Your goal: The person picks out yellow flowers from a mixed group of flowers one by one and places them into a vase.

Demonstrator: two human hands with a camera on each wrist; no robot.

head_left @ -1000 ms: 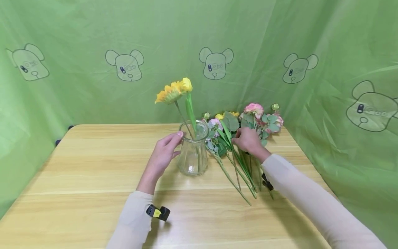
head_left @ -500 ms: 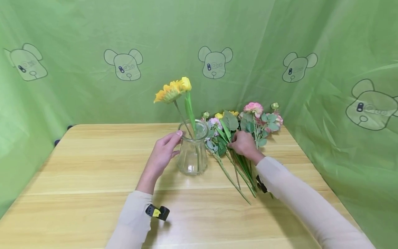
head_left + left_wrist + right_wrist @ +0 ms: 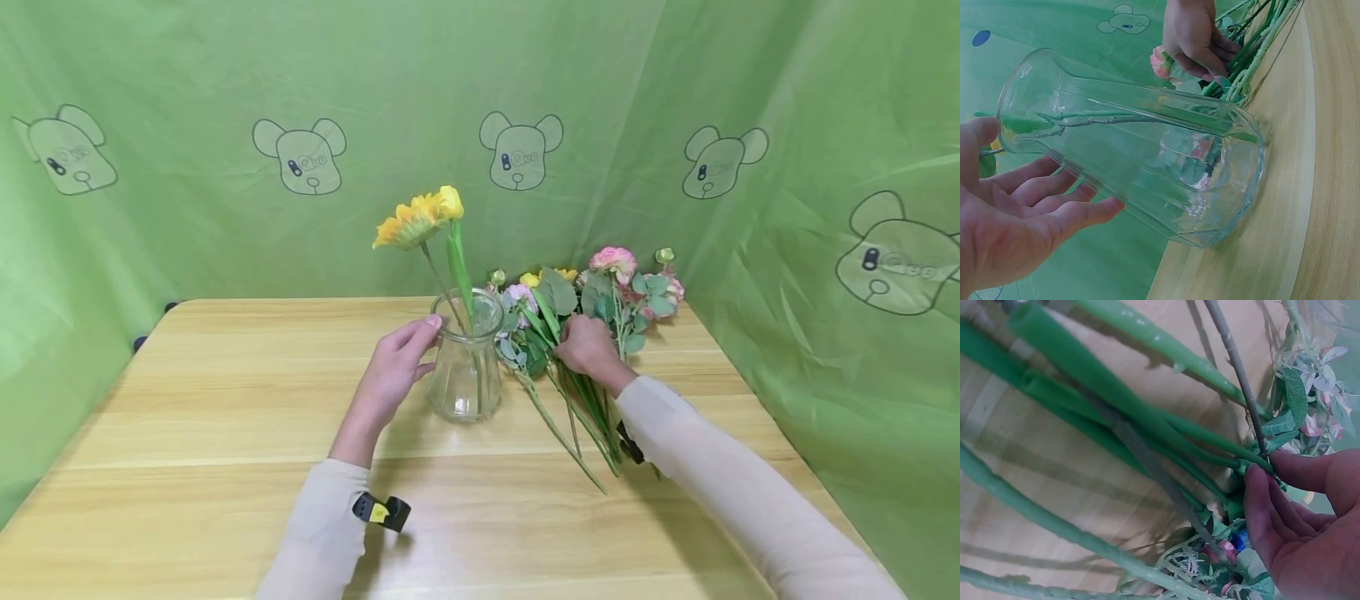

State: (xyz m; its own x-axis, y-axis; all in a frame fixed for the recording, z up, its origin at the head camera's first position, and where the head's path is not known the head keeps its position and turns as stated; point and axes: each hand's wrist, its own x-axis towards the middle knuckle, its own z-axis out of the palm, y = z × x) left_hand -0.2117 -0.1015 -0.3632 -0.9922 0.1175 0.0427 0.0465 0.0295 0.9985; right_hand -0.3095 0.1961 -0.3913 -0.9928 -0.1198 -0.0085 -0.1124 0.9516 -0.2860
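Note:
A clear glass vase (image 3: 465, 379) stands upright on the table, holding a yellow sunflower (image 3: 411, 223) and a yellow tulip (image 3: 451, 202). My left hand (image 3: 397, 362) touches it from the left; in the left wrist view the thumb lies at the rim and the loosely extended fingers (image 3: 1035, 184) rest along the side below. Right of the vase, my right hand (image 3: 588, 346) reaches into a pile of loose flowers. Close up, its thumb and forefinger (image 3: 1259, 487) pinch a green flower stem (image 3: 1210, 440) near the leaves. The bloom on that stem is hidden.
The pile includes a pink flower (image 3: 613, 262), a lilac flower (image 3: 521, 298) and yellow blooms at the back. Its long stems (image 3: 551, 425) fan out toward the front of the wooden table (image 3: 225, 400). A green curtain (image 3: 405, 75) surrounds the back and sides.
My right hand has shifted slightly left and toward me among the stems, then stayed there with thumb and forefinger together. The left hand and vase have stayed in place.

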